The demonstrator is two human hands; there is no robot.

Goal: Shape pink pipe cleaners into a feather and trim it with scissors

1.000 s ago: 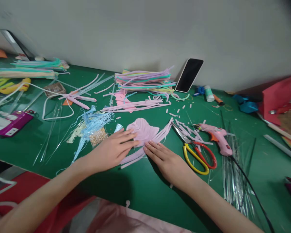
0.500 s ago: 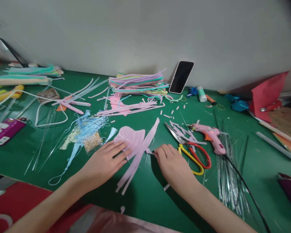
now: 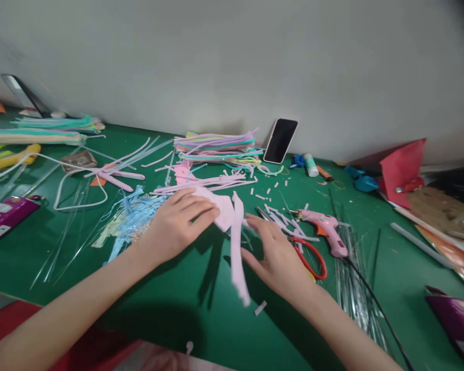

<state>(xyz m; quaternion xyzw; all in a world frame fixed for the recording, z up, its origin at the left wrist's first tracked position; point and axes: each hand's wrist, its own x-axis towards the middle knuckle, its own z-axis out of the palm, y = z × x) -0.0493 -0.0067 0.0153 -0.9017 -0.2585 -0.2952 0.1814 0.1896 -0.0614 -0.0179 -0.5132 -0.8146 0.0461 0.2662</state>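
Note:
My left hand grips a pink piece made of ribbed strips and holds it lifted off the green table; its loose pink strands hang down, blurred. My right hand is beside the hanging strands with its fingers spread, touching or nearly touching them. Red and yellow-handled scissors lie just right of that hand, partly hidden by it. A pink glue gun lies beyond the scissors.
A stack of pastel strips and a phone leaning on the wall are at the back. Light blue tassels, clear thin rods, cut pink bits, a black cord and red paper lie around.
The pink piece has been lifted off the table by my left hand and turned so its strands hang down. My right hand opened and moved in beside the strands.

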